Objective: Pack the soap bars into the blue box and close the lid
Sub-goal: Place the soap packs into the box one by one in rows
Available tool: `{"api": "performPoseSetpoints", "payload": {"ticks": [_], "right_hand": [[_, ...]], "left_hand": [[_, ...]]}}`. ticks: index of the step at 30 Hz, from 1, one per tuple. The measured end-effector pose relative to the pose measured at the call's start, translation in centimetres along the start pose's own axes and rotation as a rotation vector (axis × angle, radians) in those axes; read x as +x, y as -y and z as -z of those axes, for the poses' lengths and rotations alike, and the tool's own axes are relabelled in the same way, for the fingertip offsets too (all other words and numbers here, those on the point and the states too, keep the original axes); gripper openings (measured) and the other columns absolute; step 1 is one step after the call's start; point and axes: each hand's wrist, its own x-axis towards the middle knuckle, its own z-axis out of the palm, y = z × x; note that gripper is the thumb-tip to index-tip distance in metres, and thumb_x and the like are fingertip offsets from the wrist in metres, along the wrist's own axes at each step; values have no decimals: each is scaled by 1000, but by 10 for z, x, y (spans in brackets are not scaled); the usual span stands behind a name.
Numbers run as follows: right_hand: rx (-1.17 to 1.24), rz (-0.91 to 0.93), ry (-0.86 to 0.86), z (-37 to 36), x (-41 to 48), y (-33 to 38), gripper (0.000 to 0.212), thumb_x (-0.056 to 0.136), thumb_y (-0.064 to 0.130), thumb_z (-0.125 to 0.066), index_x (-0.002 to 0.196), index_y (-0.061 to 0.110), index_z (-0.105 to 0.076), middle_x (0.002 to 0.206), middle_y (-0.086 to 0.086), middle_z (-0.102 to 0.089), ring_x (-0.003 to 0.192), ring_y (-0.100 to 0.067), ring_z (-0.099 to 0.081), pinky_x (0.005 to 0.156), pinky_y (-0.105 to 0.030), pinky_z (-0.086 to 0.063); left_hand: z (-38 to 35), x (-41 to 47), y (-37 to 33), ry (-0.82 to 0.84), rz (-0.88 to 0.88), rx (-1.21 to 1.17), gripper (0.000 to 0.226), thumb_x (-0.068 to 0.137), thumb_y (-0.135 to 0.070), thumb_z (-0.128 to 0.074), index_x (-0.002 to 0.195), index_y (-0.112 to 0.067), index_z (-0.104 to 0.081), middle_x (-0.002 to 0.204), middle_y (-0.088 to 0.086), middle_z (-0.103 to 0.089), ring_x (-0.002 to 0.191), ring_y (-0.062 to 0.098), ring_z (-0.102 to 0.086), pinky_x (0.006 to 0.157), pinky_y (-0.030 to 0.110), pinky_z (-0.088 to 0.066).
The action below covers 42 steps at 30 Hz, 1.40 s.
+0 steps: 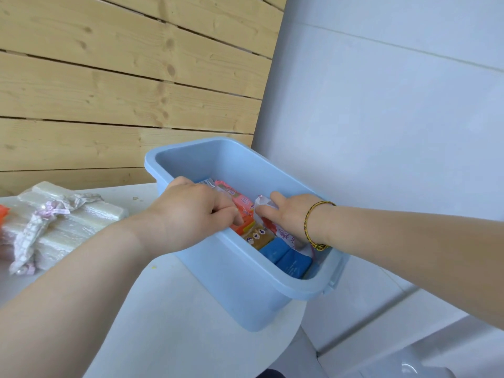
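Note:
A light blue plastic box (245, 290) stands lidless on the white table's right edge. Inside lie several wrapped soap bars: a pink one (241, 204), a brown one (257, 237), two blue ones (286, 257) and a white-and-red wrapped one (278, 233). My left hand (191, 211) reaches over the box's near-left wall, its fingers curled on the pink soap bar. My right hand (289, 214), with a braided bracelet on the wrist, is inside the box with its fingers pressing on the white-and-red wrapped bar. No lid is in view.
On the table's left lie pale soap bars in clear wrap (68, 219) with a crumpled patterned wrapper (41, 225) on top, and an orange packet (4, 214) at the edge. Wooden slat wall behind, white wall right. The table (191, 336) ends just under the box's right side.

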Motion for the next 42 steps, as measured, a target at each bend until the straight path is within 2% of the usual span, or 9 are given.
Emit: {"api": "performPoseSetpoints", "payload": {"ticks": [7, 14, 19, 24, 29, 35, 37, 39, 42], "right_hand": [[84, -3, 6, 1, 1, -1, 103, 68, 13, -75, 141, 31, -5, 126, -11, -30, 68, -27, -49, 58, -32, -42], [369, -73, 275, 19, -32, -19, 59, 89, 18, -50, 142, 9, -24, 142, -14, -39, 125, -28, -44, 103, -33, -40], [275, -49, 422, 20, -32, -7, 54, 92, 13, -42, 141, 6, -22, 125, -11, -48, 101, -24, -55, 81, -29, -47], [181, -33, 527, 18, -27, 2, 39, 88, 15, -40, 126, 4, -44, 77, -4, -42, 66, -18, -42, 57, -26, -33], [210, -69, 412, 25, -19, 2, 36, 90, 6, -40, 125, -1, -45, 83, -8, -53, 66, -16, -39, 41, -19, -22], [357, -45, 383, 13, -7, 9, 50, 88, 3, -40, 136, 0, -27, 67, -7, -41, 53, -16, -37, 40, -17, -32], [421, -48, 423, 13, -6, 7, 58, 86, 3, -42, 140, 6, -22, 93, -13, -56, 62, -21, -47, 50, -23, -37], [398, -51, 448, 10, 0, 10, 64, 86, 4, -44, 143, 5, -14, 140, -18, -39, 84, -25, -55, 62, -32, -46], [332, -36, 466, 7, 8, 17, 61, 87, 7, -44, 142, 2, -19, 147, -18, -29, 72, -22, -52, 54, -27, -43]], "left_hand": [[0, -1, -1, 13, -41, 6, 28, 88, -21, -48, 76, -33, -70, 46, -52, -43, 69, -22, -45, 71, 9, -26], [-2, -1, -1, -7, -41, 35, 26, 88, -23, -47, 81, -30, -72, 49, -55, -39, 71, -23, -42, 73, 3, -23], [-3, -2, -1, -29, -44, 20, 27, 88, -23, -47, 81, -28, -72, 49, -54, -41, 70, -21, -43, 70, 2, -23], [-4, -2, -1, -60, -36, 17, 26, 87, -24, -48, 79, -29, -73, 49, -54, -41, 70, -13, -47, 72, 1, -23], [-5, -3, -2, -126, -11, 13, 32, 89, -33, -41, 80, -31, -72, 39, -19, -49, 60, 2, -43, 77, -3, -17], [-7, -5, 0, -189, -68, 2, 44, 71, -40, -31, 80, -27, -72, 41, -16, -41, 64, 10, -40, 80, -4, -13], [-8, -5, 1, -197, -78, 18, 45, 70, -40, -30, 80, -27, -72, 40, -12, -44, 67, 8, -41, 81, -4, -12], [-9, -3, 2, -179, -89, 27, 46, 70, -40, -29, 80, -27, -72, 48, -22, -55, 68, 10, -43, 82, -3, -12], [-10, -3, 3, -141, -80, 25, 45, 70, -40, -29, 79, -27, -72, 55, -49, -45, 73, 0, -45, 83, -2, -14]]}}
